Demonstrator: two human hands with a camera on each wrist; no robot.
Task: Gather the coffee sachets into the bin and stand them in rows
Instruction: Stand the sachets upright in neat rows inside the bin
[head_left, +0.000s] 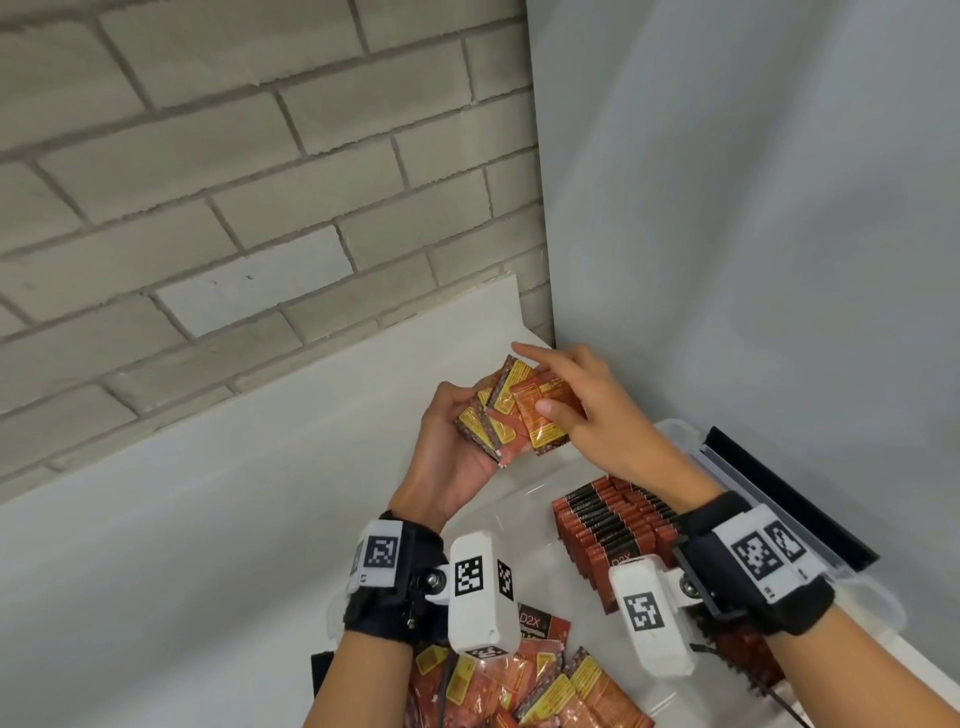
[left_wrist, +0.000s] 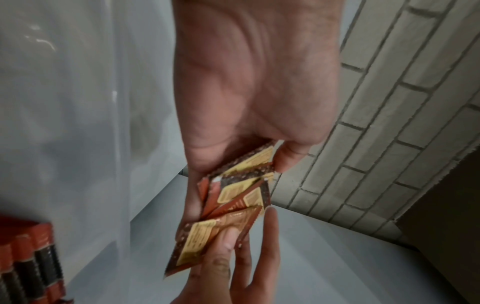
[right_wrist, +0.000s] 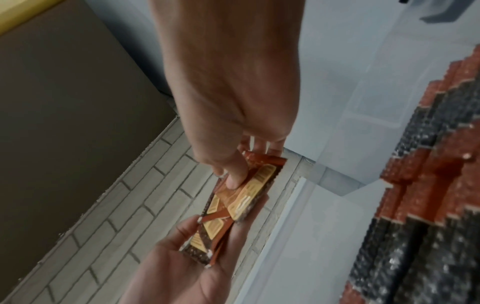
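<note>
Squaring-up time — the left hand (head_left: 452, 441) cups a fanned bunch of sachets (head_left: 511, 410) above the bin's (head_left: 675, 431) far left corner, while the right hand (head_left: 587, 405) pinches the top one. Next: align edges, then stand them beside the upright rows (head_left: 613, 525) at right. Loose sachets (head_left: 545, 680) lie near, seemingly inside.

The glossy red-and-gold foil coffee sachets (head_left: 511, 410) catch the light and crinkle at their edges. The clear plastic bin (head_left: 675, 431) is smooth and shiny. The pale grey brick wall (head_left: 234, 182) looks rough and matt. The white tabletop (head_left: 208, 519) is smooth with a soft sheen. The black wrist straps (head_left: 395, 587) look like matt cloth.
</note>
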